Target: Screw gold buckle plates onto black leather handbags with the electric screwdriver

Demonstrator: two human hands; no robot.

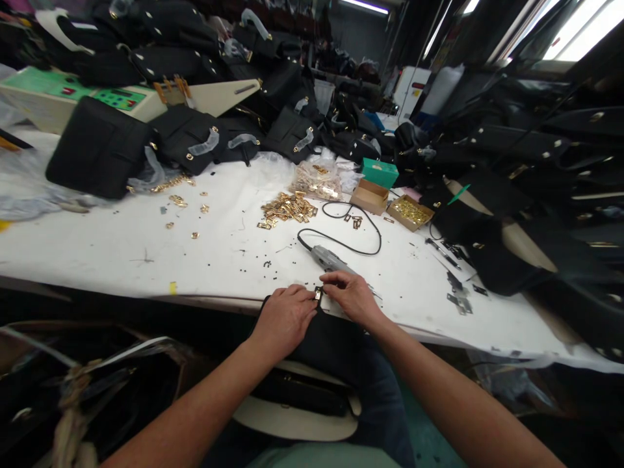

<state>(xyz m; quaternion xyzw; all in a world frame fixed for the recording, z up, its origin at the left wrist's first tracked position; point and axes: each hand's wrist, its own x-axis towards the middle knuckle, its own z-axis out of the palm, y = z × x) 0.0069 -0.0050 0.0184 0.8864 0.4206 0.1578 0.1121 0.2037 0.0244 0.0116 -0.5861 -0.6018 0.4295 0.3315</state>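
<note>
Both hands' fingers pinch a gold buckle at the table edge.

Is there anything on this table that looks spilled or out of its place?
Yes. Small gold metal fittings lie scattered loose on the white table, left of the main gold pile, and tiny black bits are strewn in front. Both hands, the left hand and right hand, pinch one small fitting.
</note>
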